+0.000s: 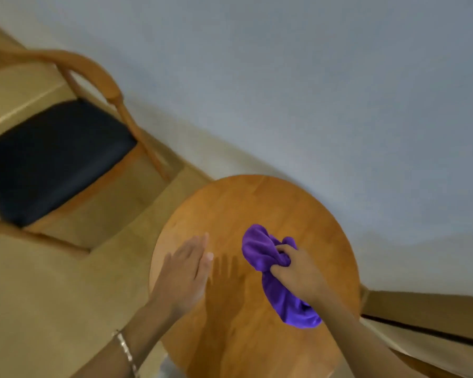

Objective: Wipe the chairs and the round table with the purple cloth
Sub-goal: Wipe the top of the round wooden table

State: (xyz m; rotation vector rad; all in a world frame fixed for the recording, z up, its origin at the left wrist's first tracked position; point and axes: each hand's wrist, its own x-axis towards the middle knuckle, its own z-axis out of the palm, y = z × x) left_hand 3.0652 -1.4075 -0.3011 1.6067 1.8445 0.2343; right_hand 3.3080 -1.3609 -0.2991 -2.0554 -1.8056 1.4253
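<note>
The whole view is soft with blur. The round table (257, 203) fills the lower centre of the frame, and its near edge runs out of the bottom of the picture. On its right half lies the purple cloth (257, 246), bunched up. The right hand (298, 274) has its fingers curled into the cloth's middle and grips a fold, so that part of the cloth is hidden under the hand and forearm.

The left hand (185, 271) is at the table's left edge, with its fingers straight and held together. Its shadow (224, 274) falls just beside it on the wood, and whether the palm touches the top cannot be told. A bracelet (124, 347) circles the left wrist.

At the upper left, a wooden chair (93, 69) with a black seat (52, 159) is cut off by the left edge. At the lower right, a wooden edge (421, 306) is also cut off and too unclear to identify.
</note>
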